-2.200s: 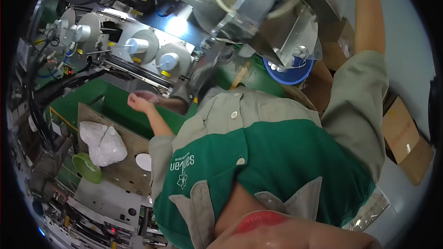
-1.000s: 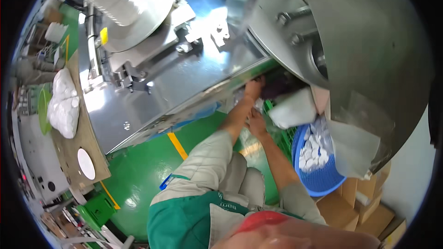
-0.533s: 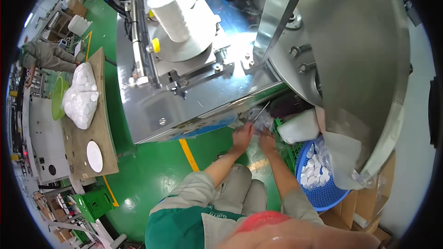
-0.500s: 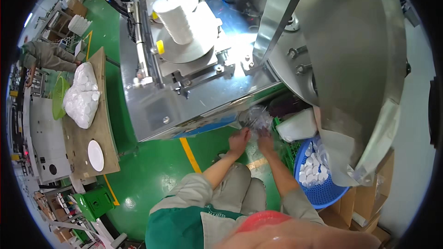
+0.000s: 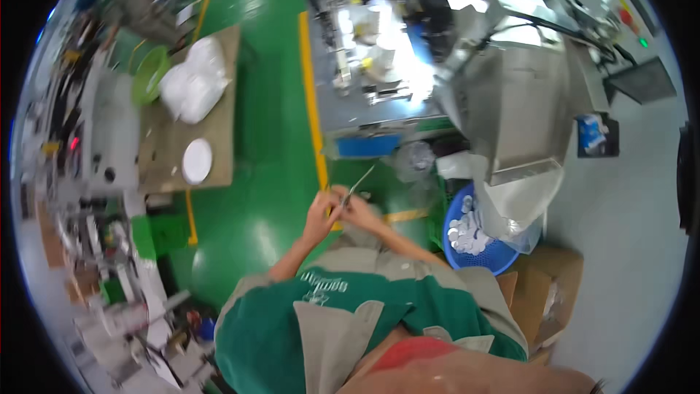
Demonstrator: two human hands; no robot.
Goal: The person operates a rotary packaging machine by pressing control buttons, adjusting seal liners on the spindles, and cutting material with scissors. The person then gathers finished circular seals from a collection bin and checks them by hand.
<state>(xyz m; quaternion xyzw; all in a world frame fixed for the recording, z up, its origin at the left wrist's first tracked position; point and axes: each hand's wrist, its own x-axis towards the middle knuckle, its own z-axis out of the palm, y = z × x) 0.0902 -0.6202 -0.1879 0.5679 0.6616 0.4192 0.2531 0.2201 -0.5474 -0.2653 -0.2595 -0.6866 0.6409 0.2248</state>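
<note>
In front of my body, my left hand and my right hand meet with fingers closed around the near end of a thin metal tool. Its slender tip points up and to the right, away from me. Blur and my fingers hide its handle, so its exact kind is unclear. Beyond my right hand, a clear plastic bag hangs at the lower front of the machine, apart from both hands.
A metal machine stands ahead. To the right are a blue basket of white round pieces and a cardboard box. Leftward, a wooden table bears a white plate and a filled bag; a person works beyond.
Both hands have drawn back from the clear bag toward my body, and the thin metal tool now shows between them. My view has shifted, showing more of the floor and machine.
</note>
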